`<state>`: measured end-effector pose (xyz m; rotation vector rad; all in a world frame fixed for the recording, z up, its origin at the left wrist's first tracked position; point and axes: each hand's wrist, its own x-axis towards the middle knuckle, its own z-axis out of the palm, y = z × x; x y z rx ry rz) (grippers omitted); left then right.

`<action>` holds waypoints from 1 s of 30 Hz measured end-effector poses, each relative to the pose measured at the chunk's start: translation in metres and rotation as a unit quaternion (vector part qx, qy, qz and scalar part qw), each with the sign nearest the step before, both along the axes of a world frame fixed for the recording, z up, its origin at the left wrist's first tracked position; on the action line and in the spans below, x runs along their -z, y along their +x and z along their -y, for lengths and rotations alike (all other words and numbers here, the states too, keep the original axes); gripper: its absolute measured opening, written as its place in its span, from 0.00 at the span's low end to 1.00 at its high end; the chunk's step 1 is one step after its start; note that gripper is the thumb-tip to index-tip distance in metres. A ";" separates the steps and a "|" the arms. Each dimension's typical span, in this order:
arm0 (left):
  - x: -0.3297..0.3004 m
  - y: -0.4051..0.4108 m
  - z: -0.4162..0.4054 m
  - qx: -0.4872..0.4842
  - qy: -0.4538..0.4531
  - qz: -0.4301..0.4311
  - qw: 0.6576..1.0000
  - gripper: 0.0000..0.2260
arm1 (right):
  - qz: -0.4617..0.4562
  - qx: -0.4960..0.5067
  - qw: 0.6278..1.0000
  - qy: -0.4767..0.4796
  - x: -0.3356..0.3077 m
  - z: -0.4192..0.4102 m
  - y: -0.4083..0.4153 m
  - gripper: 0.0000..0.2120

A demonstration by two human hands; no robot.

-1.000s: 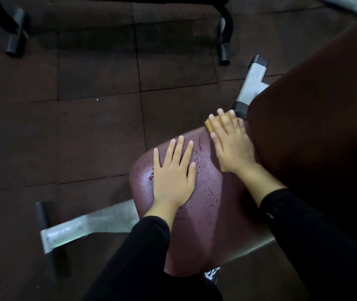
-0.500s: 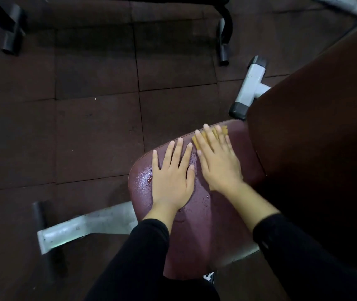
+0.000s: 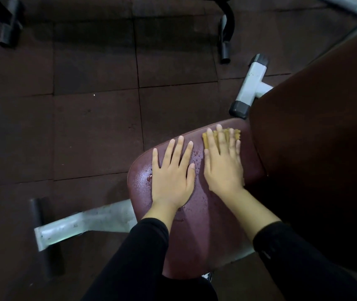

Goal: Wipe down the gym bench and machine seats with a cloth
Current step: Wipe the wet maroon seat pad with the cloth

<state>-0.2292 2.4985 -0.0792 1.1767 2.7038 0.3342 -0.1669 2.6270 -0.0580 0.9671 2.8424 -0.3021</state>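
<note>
Right now I have both hands flat on the maroon seat pad (image 3: 205,231), the surface that fills the lower middle of the frame. My left hand (image 3: 172,174) lies open, palm down, fingers spread, near the pad's left edge, gripping nothing. My right hand (image 3: 223,164) sits just beside it, toward the centre right, also open and flat, pressing a yellow cloth (image 3: 236,134) against the pad. Only the cloth's far edge shows, poking out past the fingertips near the top rim of the pad; the rest is hidden under the palm.

Small water droplets (image 3: 197,158) bead on the pad in the narrow strip between the two hands, and a few more sit below the left wrist. Both forearms wear black sleeves (image 3: 143,253) that enter from the bottom of the frame.

On the right side of the frame a large dark backrest (image 3: 316,131) rises, its lower edge close to the right hand. A grey metal frame bar (image 3: 82,224) with a black end cap runs out at lower left, and another grey bar (image 3: 252,83) shows at upper right. Dark rubber floor tiles (image 3: 95,127) cover the rest.
</note>
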 end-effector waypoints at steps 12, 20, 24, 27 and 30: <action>-0.001 -0.001 0.000 0.002 -0.005 0.007 1.000 0.24 | -0.048 0.103 0.993 -0.014 0.001 -0.027 0.010 0.26; -0.010 -0.014 0.029 -0.008 0.018 0.040 0.999 0.24 | -0.055 0.046 0.996 -0.047 0.002 0.012 0.039 0.27; -0.004 -0.028 0.061 -0.092 0.000 0.057 0.994 0.25 | -0.063 -0.010 0.993 -0.097 -0.001 0.004 0.047 0.27; -0.002 -0.027 0.064 -0.116 0.018 0.097 0.988 0.26 | -0.028 -0.015 0.997 -0.070 -0.002 0.005 0.047 0.26; -0.003 -0.026 0.063 -0.123 0.033 0.098 0.987 0.25 | -0.020 -0.001 0.999 -0.034 -0.003 0.007 0.030 0.25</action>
